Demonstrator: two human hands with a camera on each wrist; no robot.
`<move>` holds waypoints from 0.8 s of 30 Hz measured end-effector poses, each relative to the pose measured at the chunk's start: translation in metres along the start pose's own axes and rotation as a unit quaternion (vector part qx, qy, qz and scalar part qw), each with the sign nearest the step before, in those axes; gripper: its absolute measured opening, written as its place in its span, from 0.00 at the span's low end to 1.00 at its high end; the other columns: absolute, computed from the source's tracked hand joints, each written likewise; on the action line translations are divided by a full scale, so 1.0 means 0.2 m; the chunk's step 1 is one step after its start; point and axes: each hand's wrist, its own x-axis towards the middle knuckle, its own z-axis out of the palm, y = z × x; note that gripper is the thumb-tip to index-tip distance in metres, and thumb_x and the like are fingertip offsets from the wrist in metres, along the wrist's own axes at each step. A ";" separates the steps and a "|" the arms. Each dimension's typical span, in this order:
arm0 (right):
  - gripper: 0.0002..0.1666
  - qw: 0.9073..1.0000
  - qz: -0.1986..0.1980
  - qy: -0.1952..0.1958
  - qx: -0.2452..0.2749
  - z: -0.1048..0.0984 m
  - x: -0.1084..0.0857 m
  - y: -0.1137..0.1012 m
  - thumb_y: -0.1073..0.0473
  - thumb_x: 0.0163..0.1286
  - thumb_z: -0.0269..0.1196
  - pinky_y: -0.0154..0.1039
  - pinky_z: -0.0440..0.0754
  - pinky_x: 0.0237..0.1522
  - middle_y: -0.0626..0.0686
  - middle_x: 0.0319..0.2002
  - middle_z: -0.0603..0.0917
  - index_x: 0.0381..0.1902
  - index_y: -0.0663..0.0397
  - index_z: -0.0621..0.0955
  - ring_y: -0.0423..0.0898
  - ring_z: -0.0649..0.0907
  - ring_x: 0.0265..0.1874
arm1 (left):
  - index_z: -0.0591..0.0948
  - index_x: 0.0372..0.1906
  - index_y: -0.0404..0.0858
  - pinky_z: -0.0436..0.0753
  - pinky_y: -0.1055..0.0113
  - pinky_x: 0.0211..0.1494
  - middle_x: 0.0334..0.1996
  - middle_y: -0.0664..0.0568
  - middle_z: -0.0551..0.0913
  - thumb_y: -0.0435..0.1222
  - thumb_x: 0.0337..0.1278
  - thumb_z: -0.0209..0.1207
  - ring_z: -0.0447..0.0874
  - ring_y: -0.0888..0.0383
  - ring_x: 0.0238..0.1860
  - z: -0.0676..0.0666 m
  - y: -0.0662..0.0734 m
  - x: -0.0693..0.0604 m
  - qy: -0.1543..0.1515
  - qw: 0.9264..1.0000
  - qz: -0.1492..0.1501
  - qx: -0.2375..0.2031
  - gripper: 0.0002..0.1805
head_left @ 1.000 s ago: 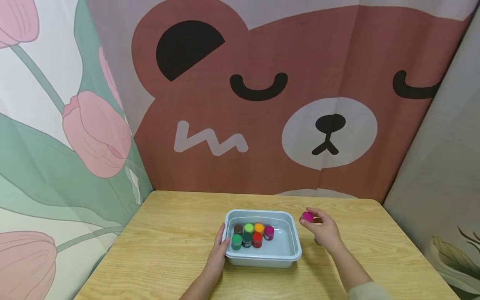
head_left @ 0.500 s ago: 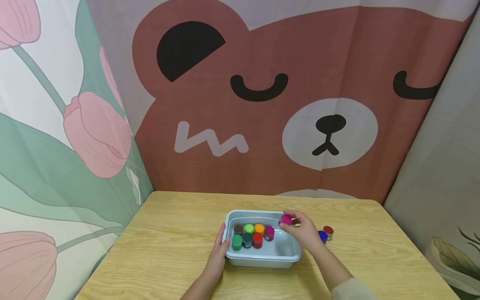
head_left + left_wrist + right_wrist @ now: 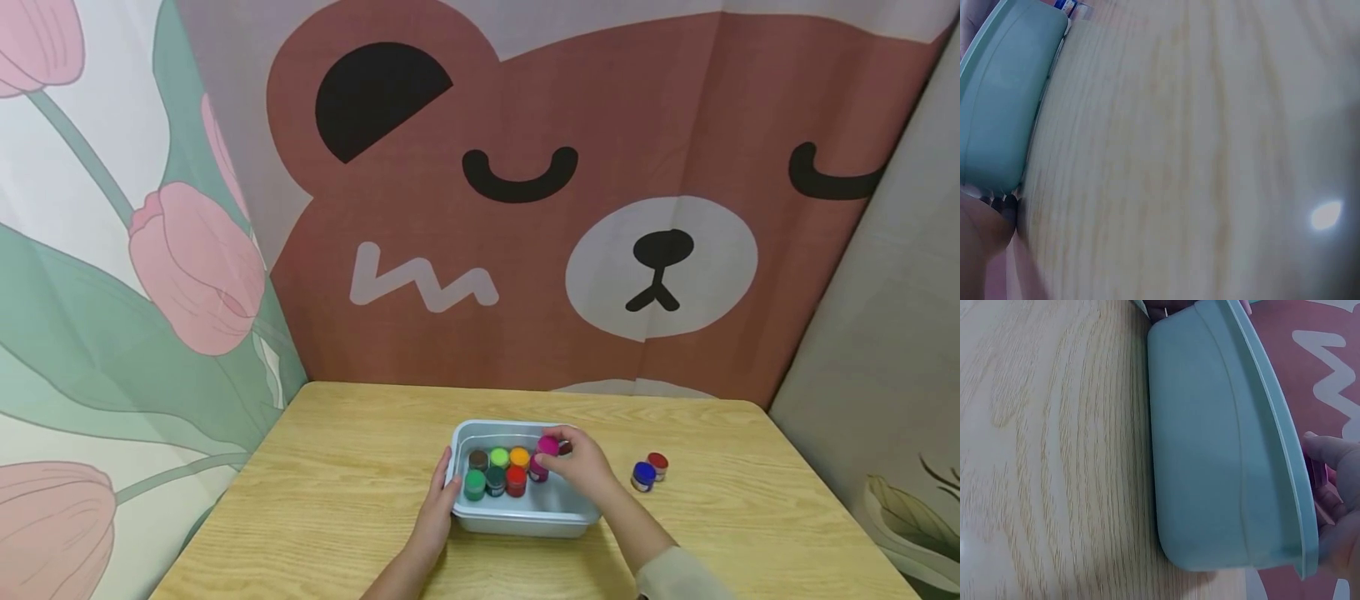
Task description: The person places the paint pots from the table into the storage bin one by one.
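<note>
My left hand point(image 3: 433, 510) grips the left side of a pale blue plastic tub point(image 3: 525, 527), thumb over the rim. In the right wrist view, fingers of that hand show low against the tub's far end. Inside the tub my right hand point(image 3: 587, 468) pinches a small paint pot with a magenta lid point(image 3: 548, 445). Something dark red-brown point(image 3: 566, 447) shows between its fingers, mostly hidden. Just below the held pot stands another magenta pot point(image 3: 538, 472). Left of it are brown point(image 3: 478, 459), light green point(image 3: 499, 457), orange point(image 3: 519, 457), green point(image 3: 475, 484), dark green point(image 3: 495, 481) and red point(image 3: 515, 481) pots.
Right of the tub, a blue-lidded pot point(image 3: 642, 476) and a red-lidded pot point(image 3: 657, 465) stand together on the wooden table point(image 3: 360, 467). Behind the table hangs a bear-print curtain point(image 3: 420, 350); a tulip-print curtain point(image 3: 195, 267) hangs at the left.
My right hand has carried the magenta pot leftward from beside the tub, over the rim, to the pots inside. The blue and red pots outside have come into full view. My left hand stays put.
</note>
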 end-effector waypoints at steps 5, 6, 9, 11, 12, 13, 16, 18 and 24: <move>0.22 1.000 -0.006 -0.019 0.011 0.04 0.01 -0.01 0.63 0.56 0.72 0.36 0.79 0.34 0.54 0.41 0.84 0.49 0.61 0.82 0.47 0.80 0.37 | 0.51 0.79 0.52 0.43 0.27 0.72 0.79 0.42 0.47 0.47 0.75 0.42 0.40 0.32 0.77 0.00 0.00 0.00 0.000 1.000 -0.002 0.004 0.32; 0.21 1.000 -0.003 -0.024 0.012 0.04 0.01 -0.01 0.63 0.56 0.72 0.35 0.79 0.34 0.53 0.40 0.85 0.49 0.61 0.82 0.46 0.79 0.36 | 0.51 0.79 0.52 0.43 0.27 0.72 0.79 0.42 0.48 0.47 0.75 0.42 0.40 0.32 0.77 0.00 0.00 0.00 0.000 1.000 -0.002 0.004 0.32; 0.21 0.999 0.001 -0.037 0.004 0.06 0.01 0.00 0.64 0.55 0.73 0.35 0.78 0.34 0.52 0.38 0.85 0.48 0.61 0.82 0.45 0.79 0.34 | 0.51 0.79 0.52 0.44 0.27 0.72 0.79 0.43 0.48 0.46 0.75 0.42 0.40 0.33 0.77 0.00 0.00 0.00 0.000 1.000 -0.004 0.005 0.32; 0.22 0.999 -0.002 -0.041 -0.004 0.07 0.01 0.01 0.64 0.54 0.73 0.35 0.79 0.35 0.52 0.37 0.85 0.48 0.61 0.82 0.45 0.79 0.34 | 0.51 0.79 0.52 0.44 0.28 0.72 0.79 0.43 0.48 0.47 0.75 0.42 0.40 0.33 0.77 0.00 0.00 0.00 0.001 1.000 -0.004 0.005 0.32; 0.22 0.999 -0.002 -0.043 -0.008 0.07 0.01 0.01 0.64 0.54 0.73 0.36 0.78 0.35 0.52 0.38 0.85 0.48 0.61 0.83 0.45 0.79 0.34 | 0.51 0.79 0.52 0.44 0.28 0.72 0.79 0.43 0.48 0.46 0.74 0.42 0.40 0.33 0.77 0.00 -0.01 0.00 0.001 1.000 -0.004 0.003 0.32; 0.23 0.999 -0.005 -0.045 -0.013 0.08 0.01 0.02 0.64 0.54 0.73 0.37 0.79 0.36 0.52 0.39 0.86 0.49 0.61 0.83 0.45 0.79 0.34 | 0.51 0.79 0.52 0.44 0.28 0.72 0.79 0.43 0.48 0.47 0.74 0.42 0.40 0.33 0.77 0.00 -0.01 0.00 0.001 1.000 -0.004 0.003 0.32; 0.24 0.998 -0.013 -0.050 -0.029 0.08 0.01 0.02 0.63 0.54 0.73 0.39 0.81 0.38 0.53 0.42 0.86 0.50 0.60 0.83 0.45 0.80 0.36 | 0.51 0.79 0.52 0.43 0.28 0.72 0.79 0.43 0.48 0.47 0.74 0.42 0.40 0.33 0.77 0.00 -0.01 0.00 0.001 1.000 -0.003 0.002 0.32; 0.23 0.998 -0.014 -0.055 -0.039 0.08 0.01 0.01 0.64 0.54 0.73 0.40 0.81 0.40 0.54 0.44 0.86 0.50 0.59 0.83 0.46 0.81 0.37 | 0.51 0.79 0.52 0.43 0.28 0.72 0.79 0.43 0.48 0.47 0.74 0.42 0.40 0.33 0.77 0.00 -0.01 0.00 0.001 1.000 -0.003 0.001 0.32; 0.20 0.996 -0.013 -0.067 -0.058 0.08 0.00 0.00 0.66 0.53 0.73 0.44 0.81 0.44 0.53 0.43 0.86 0.46 0.58 0.84 0.46 0.81 0.40 | 0.51 0.79 0.52 0.43 0.28 0.72 0.79 0.43 0.48 0.47 0.74 0.42 0.40 0.33 0.78 0.00 0.00 0.00 -0.002 1.000 -0.007 0.001 0.32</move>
